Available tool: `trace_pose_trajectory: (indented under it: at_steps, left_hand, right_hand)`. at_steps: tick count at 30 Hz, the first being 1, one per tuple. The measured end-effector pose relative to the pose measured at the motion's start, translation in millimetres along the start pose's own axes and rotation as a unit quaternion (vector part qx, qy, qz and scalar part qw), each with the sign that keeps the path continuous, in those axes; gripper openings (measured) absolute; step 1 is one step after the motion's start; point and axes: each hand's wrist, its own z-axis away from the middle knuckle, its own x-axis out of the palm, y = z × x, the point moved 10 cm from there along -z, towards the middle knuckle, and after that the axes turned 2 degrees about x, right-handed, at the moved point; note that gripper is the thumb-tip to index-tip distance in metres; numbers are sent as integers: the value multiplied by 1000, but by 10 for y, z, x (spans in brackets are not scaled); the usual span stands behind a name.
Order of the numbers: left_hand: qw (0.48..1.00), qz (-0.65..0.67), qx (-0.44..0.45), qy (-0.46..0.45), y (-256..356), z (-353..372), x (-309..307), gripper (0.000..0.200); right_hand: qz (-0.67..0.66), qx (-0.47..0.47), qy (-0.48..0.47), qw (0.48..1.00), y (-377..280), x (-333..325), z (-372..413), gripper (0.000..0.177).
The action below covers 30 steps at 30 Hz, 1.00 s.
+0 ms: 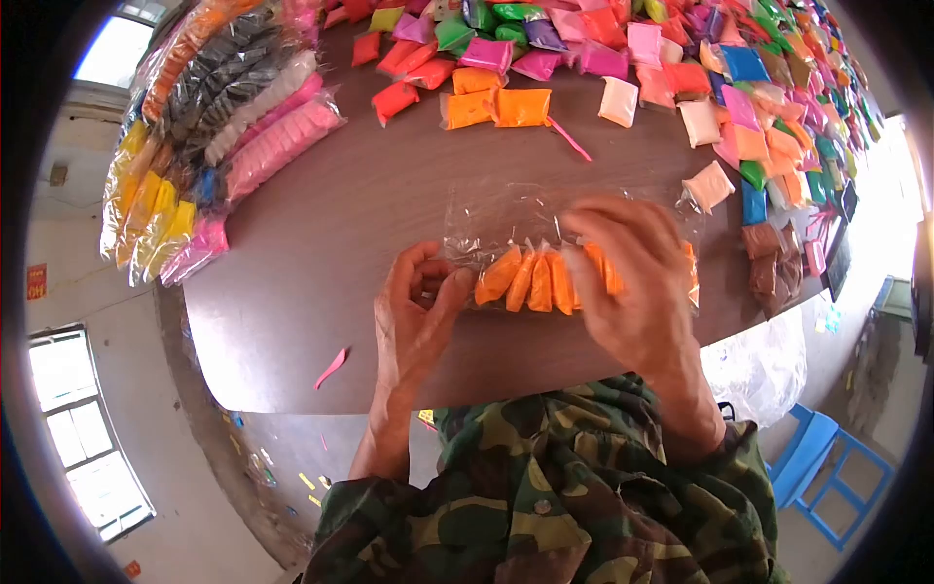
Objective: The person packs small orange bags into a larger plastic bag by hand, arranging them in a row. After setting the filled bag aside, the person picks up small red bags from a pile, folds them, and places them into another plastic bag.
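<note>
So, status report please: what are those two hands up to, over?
Left hand curled at the near end of the clear bag. Right hand flat over the orange packets inside. Loose packets lie beyond, apart from both hands.

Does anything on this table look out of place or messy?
Yes, small things. One pink strip lies alone near the table edge, left of the left hand; a second pink strip sticks out beside a loose orange packet. Coloured scraps litter the floor.
</note>
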Motion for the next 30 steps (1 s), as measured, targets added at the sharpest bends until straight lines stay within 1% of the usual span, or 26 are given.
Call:
trace_pose_trajectory:
  at_steps: [2,3,4,6,7,8,9,11,12,15,18,21,24,27,30]
  left_hand:
    - [1000,4,-8,16,0,15,-14,48]
    - [1000,7,-11,24,-3,29,-23,47]
    - [998,-15,24,50,40,52,-66,47]
    - [989,-57,96,96,120,139,-137,47]
    - [988,-74,95,93,133,177,-131,44]
    - [987,-92,93,89,155,232,-134,40]
    - [986,-110,90,86,166,268,-125,37]
    - [979,-140,142,52,240,299,27,26]
    - [973,-155,167,37,284,316,104,22]
    - [973,-135,179,56,361,312,160,16]
    - [971,-141,188,53,323,300,124,13]
    - [981,-104,156,45,195,291,61,14]
    - [964,-159,186,108,418,322,-114,13]
    - [945,-165,265,98,674,322,-184,16]
    - [946,-208,250,11,939,123,-28,27]
  right_hand:
    - [54,33,55,996,207,-344,157,23]
    - [60,62,83,993,391,-508,260,22]
    - [68,91,112,987,568,-646,375,23]
    - [52,190,138,971,910,-774,638,24]
    - [43,239,153,958,1059,-816,776,24]
    - [68,239,134,959,1090,-805,840,26]
    - [33,275,111,954,1182,-728,930,26]
    - [-39,341,64,937,1320,-552,1068,27]
    - [-82,340,95,932,1252,-527,1030,27]
    - [-58,300,52,951,1171,-422,981,26]
    - [-105,317,58,941,1230,-393,1025,24]
    - [-129,330,62,933,1261,-379,1048,21]
    - [-140,338,70,928,1267,-390,1053,20]
    - [-130,332,75,931,1260,-402,1049,18]
    - [-104,320,63,940,1199,-417,985,18]
